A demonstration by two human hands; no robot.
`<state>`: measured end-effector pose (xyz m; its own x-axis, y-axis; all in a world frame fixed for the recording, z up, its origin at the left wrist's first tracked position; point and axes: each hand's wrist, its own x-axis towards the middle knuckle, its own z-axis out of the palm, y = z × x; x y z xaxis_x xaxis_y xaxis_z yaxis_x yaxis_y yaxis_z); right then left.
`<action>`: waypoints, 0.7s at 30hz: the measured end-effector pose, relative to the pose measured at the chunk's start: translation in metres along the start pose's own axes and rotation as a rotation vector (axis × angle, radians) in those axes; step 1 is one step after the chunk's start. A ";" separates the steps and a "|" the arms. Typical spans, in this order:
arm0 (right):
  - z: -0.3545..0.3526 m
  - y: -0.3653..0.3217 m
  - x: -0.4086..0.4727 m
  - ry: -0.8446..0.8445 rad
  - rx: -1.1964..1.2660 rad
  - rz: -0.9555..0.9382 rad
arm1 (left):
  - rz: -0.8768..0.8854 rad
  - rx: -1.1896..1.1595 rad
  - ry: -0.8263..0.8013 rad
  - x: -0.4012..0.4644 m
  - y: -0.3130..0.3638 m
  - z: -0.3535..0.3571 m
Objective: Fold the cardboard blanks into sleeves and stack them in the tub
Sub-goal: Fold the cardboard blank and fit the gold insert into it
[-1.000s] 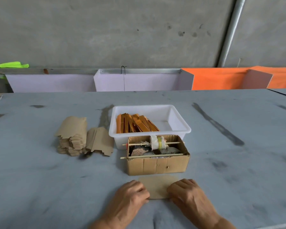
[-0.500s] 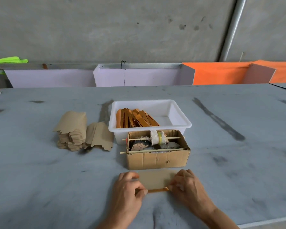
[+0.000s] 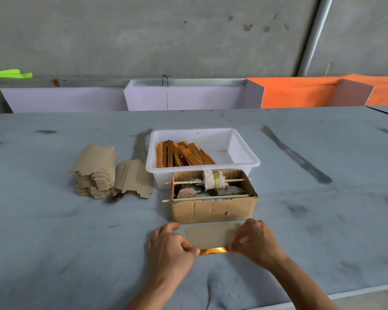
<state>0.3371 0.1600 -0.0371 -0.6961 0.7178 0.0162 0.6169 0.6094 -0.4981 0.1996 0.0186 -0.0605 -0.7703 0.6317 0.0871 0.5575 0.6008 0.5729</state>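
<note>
A brown cardboard blank lies on the grey table just in front of a small carton. Its near edge is lifted, showing a shiny gold-orange underside. My left hand pinches the blank's near left corner. At the near right corner my right hand pinches it the same way. Behind the carton stands the white tub, holding several folded gold-orange sleeves leaning in its left half. A stack of unfolded brown blanks sits to the tub's left, with a few more blanks fanned beside it.
The open cardboard carton holds rags, a tape roll and two thin sticks across its top. Lilac and orange panels line the table's far edge below a concrete wall. The table's near edge runs at the lower right.
Both hands went from pressing flat on the blank to pinching its near corners. The near edge has risen, and the gold-orange underside now shows more.
</note>
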 end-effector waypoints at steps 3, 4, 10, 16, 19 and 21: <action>-0.003 0.002 0.005 -0.047 0.023 0.033 | -0.013 -0.048 0.001 0.001 -0.002 0.000; -0.003 0.003 0.006 -0.065 0.015 0.041 | -0.013 -0.058 -0.001 0.002 -0.003 -0.001; -0.002 0.003 0.012 -0.090 0.106 0.111 | -0.032 -0.041 -0.006 0.005 -0.003 -0.003; 0.008 0.008 -0.010 0.115 0.324 0.083 | 0.127 -0.036 0.042 -0.007 0.006 -0.005; 0.014 0.008 -0.011 0.137 0.328 0.065 | 0.482 0.008 0.099 -0.013 0.005 -0.003; 0.016 0.008 -0.011 0.127 0.335 0.078 | 0.716 0.108 0.149 -0.020 0.009 -0.007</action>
<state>0.3440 0.1513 -0.0555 -0.5876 0.8067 0.0637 0.4974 0.4222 -0.7579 0.2175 0.0083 -0.0510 -0.2360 0.8189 0.5232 0.9609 0.1163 0.2513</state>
